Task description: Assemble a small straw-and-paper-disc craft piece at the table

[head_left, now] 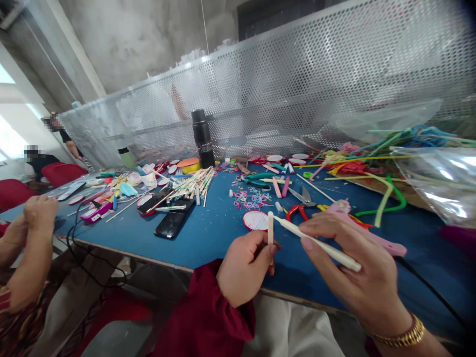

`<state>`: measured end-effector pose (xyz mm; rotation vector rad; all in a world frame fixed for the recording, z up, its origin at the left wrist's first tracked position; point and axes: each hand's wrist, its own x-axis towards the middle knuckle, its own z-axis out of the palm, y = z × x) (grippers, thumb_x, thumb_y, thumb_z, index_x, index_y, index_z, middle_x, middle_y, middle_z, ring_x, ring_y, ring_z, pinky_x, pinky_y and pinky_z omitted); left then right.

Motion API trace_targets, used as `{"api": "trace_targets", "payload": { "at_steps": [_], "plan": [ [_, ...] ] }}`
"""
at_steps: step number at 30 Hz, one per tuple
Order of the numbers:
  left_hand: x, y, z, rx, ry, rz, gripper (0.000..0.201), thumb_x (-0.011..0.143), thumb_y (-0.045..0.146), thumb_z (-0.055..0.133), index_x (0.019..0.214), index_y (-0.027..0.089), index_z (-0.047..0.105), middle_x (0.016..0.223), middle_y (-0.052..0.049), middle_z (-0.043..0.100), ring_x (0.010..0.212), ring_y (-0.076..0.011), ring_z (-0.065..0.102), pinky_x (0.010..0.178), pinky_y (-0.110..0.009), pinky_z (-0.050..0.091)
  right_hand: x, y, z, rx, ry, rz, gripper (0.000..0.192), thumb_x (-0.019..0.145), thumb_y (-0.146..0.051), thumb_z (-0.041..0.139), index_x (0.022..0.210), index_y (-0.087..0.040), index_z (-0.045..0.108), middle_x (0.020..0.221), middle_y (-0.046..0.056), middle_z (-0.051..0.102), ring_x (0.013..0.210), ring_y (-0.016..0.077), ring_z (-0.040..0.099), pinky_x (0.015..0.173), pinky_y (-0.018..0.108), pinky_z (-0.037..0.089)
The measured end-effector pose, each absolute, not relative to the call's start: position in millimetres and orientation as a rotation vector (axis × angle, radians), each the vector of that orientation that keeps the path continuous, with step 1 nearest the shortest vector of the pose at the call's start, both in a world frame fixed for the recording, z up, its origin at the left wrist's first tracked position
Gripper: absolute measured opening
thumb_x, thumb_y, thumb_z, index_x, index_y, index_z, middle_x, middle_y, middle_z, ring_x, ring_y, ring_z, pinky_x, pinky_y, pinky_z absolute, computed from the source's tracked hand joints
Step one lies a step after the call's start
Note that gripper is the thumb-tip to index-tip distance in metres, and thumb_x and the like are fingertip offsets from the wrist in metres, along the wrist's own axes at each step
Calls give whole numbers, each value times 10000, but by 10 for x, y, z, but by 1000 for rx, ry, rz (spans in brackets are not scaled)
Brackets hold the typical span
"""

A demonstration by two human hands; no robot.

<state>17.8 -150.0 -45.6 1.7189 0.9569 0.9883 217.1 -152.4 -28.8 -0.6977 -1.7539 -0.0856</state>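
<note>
My left hand [245, 267] is closed, pinching a short flat pale-pink stick [270, 229] upright above the table's front edge. My right hand [355, 263] grips a slim cream-white pen-like tool [320, 241], its tip pointing left at the stick's upper end; whether they touch I cannot tell. Just behind the stick lies a white disc with a red rim [255, 220]. Partly hidden by my right hand are a pink glue gun [383, 240] and the red-handled snips [297, 213].
On the blue table [219, 218] lie black phones [174, 218], a pile of paper sticks [193, 186], small coloured bands [251, 198] and green-handled pliers [260, 179]. A black bottle [203, 141] stands by the perforated metal screen [297, 84]. Another person's hands [40, 215] are at left.
</note>
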Motion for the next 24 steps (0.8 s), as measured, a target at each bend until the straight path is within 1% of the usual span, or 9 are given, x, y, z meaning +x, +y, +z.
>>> {"api": "trace_targets", "payload": {
  "at_steps": [15, 20, 24],
  "plan": [
    [175, -1486, -463, 1729, 958, 991, 235, 1004, 370, 528, 995, 164, 640, 648, 19, 598, 600, -106, 536, 639, -237, 412, 2161, -1526, -279, -717, -1740, -102, 182, 860, -93, 700, 987, -211, 646, 906, 41, 698, 841, 195, 659, 791, 361, 521],
    [177, -1489, -453, 1748, 958, 996, 240, 1006, 371, 526, 997, 163, 644, 645, 20, 598, 601, -106, 537, 645, -238, 412, 2172, -1525, -288, -718, -1741, -92, 168, 863, -107, 696, 976, -218, 643, 894, 39, 700, 832, 206, 666, 775, 370, 530],
    [179, -1494, -445, 1745, 960, 986, 245, 1008, 378, 519, 990, 164, 636, 648, 20, 600, 605, -108, 538, 649, -238, 413, 2168, -1524, -278, -734, -1749, -111, 191, 853, -113, 704, 988, -237, 647, 903, 39, 713, 824, 222, 682, 770, 381, 540]
  ]
}}
